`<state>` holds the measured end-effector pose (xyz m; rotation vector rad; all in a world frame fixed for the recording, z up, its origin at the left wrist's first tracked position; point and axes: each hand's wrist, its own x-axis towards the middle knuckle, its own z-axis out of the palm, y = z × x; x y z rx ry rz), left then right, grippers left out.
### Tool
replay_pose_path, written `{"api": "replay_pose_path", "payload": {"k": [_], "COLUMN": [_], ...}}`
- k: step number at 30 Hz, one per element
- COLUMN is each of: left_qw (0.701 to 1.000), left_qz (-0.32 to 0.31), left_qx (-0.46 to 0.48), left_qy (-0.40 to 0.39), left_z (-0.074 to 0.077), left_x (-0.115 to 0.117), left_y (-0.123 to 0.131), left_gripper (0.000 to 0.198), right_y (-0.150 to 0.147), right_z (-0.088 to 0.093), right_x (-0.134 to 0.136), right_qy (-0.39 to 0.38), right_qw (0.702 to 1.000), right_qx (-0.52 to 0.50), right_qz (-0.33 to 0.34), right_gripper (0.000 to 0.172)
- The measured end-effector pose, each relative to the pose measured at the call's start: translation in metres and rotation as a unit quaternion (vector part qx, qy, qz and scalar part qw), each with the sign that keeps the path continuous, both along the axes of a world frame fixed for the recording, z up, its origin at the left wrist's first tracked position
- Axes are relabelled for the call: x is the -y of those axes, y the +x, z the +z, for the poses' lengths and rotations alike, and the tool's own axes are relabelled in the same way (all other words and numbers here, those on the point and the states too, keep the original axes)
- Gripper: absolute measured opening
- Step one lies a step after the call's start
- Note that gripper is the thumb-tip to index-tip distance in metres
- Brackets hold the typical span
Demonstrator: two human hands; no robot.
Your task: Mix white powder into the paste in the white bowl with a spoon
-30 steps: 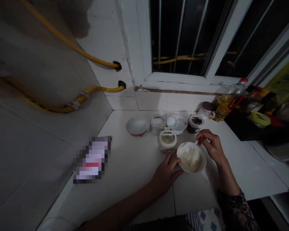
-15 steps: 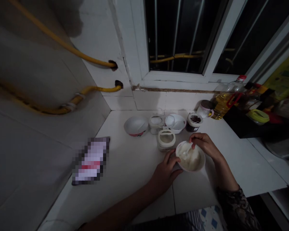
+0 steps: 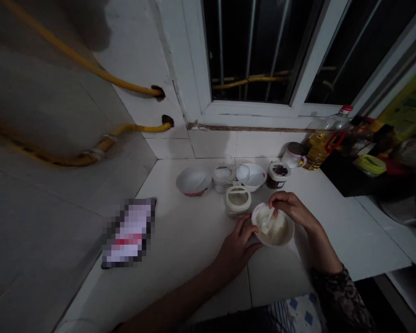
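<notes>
A small white bowl (image 3: 287, 239) stood at the front of the group of vessels, a pale, pasty-looking mix (image 3: 279, 232) inside; whether its base sat flat was hard to tell. A white spoon (image 3: 268, 219) slanted down into the mix, its handle pinched between the thumb and fingertips of the right hand (image 3: 290, 206). The left hand (image 3: 240, 241) held the bowl's left side, thumb and fingers curved against it. With the grip on one side only, a hard push of the spoon might have swung or tipped the bowl, and a quick stroke might have sent mix over the rim. A square lidded jar (image 3: 238, 199) stood just beyond the left fingertips, close enough to be knocked by a slip. Farther back were a patterned bowl (image 3: 193, 182) and a jar of dark pieces (image 3: 279, 175).
</notes>
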<state>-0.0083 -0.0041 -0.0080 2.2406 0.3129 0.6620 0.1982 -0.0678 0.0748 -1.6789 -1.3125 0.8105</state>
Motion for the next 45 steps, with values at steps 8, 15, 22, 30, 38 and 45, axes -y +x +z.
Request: {"api": "replay_pose_path", "payload": {"k": [8,15,22,30,38,45], "left_qw": [1.000,1.000,1.000,1.000,1.000,1.000], "left_qz": [0.003,0.006,0.003,0.009,0.002,-0.001], "left_qx": [-0.001,0.001,0.006,-0.007,0.004,-0.002], "left_qy": [0.005,0.012,0.015,0.001,0.003,0.001], "left_z": [-0.001,-0.004,-0.005,-0.002,-0.001,-0.001], "left_x": [0.000,-0.001,-0.001,0.000,0.000,-0.001], "left_y": [0.000,0.001,0.001,0.000,0.001,0.001], "left_gripper": [0.023,0.024,0.023,0.024,0.025,0.024], "right_y": [0.006,0.009,0.009,0.011,0.012,0.010], "right_z": [0.007,0.001,0.000,-0.003,-0.004,-0.001], "right_x": [-0.001,-0.004,-0.006,-0.008,-0.009,-0.009], "right_qy": [0.011,0.023,0.016,0.016,0.014,0.023], "right_qw": [0.992,0.987,0.984,0.978,0.971,0.965], "right_qx": [-0.119,-0.144,-0.149,-0.170,-0.191,-0.201], "right_qz": [-0.049,-0.065,-0.091,-0.118,-0.143,-0.169], "right_gripper": [0.010,0.012,0.014,0.013,0.012,0.010]}}
